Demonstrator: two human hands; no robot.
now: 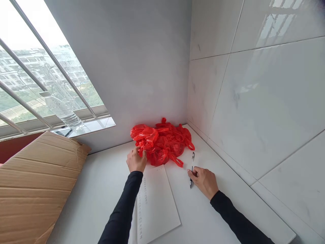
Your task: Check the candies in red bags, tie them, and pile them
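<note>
A heap of thin red plastic bags [162, 145] lies on the white tabletop, pushed into the corner where the walls meet. My left hand [136, 161] is at the heap's lower left edge, its fingers closed on a red bag; the fingertips are partly hidden by the film. To the right, my right hand [204, 181] pinches a pen [192, 167] with a clear barrel, its dark tip pointing toward me. Between my arms is an open notebook [159, 206] with small handwritten marks down the left of its page. My left forearm covers part of it.
At the left stands a cardboard box [38, 179]. A clear water bottle [62, 110] rests on the sill of the barred window, beside a dark flat object [64, 132]. A grey wall [132, 64] and a tiled wall [266, 101] bound the white table [101, 196].
</note>
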